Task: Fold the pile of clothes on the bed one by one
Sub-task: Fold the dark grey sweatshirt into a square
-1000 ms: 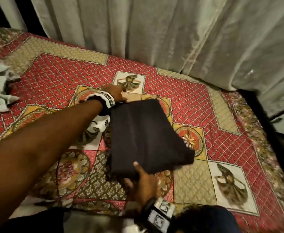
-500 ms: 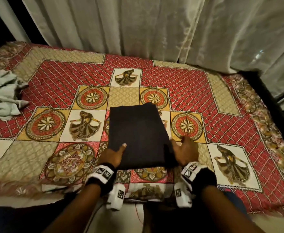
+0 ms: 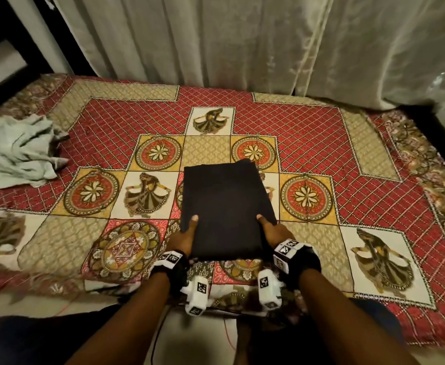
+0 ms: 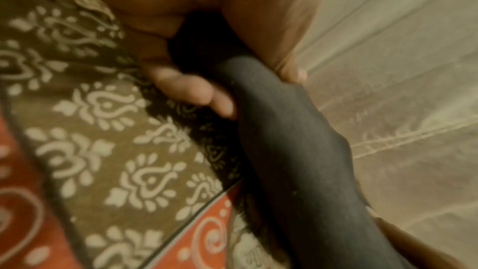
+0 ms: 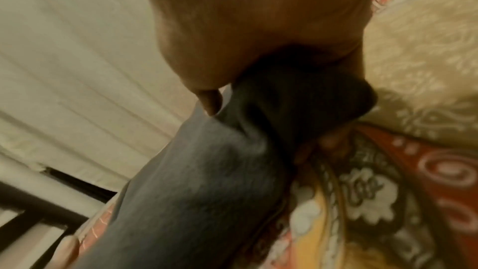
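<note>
Two heaps of cloth share the bed (image 3: 308, 143) from where I sit watching: far left, a crumpled pale green pile (image 3: 15, 151) lies loose on the red lattice of the spread, well apart from everything else. Moving right, I pass the yellow squares with round flower medallions and the white square with a dancer print.

Next comes my left hand (image 3: 183, 237), at the near left corner of the dark garment (image 3: 225, 206). Its thumb lies flat on top of the cloth, and from the left wrist view I see the fingers (image 4: 191, 91) tucked underneath, so the edge of the garment (image 4: 297, 150) is pinched between them, just above the patterned spread.

At centre, the garment itself is folded into a neat rectangle, its far end resting on the bed over the middle squares, its near end held by both hands.

My right hand (image 3: 274, 233) takes the near right corner the same way: thumb on top, and the right wrist view shows the dark cloth (image 5: 220, 181) bunched in the grip, with the fingers mostly hidden beneath it.

Farther right, another dancer print sits on the spread, and pale curtains (image 3: 242, 40) hang along the far side of the bed.
</note>
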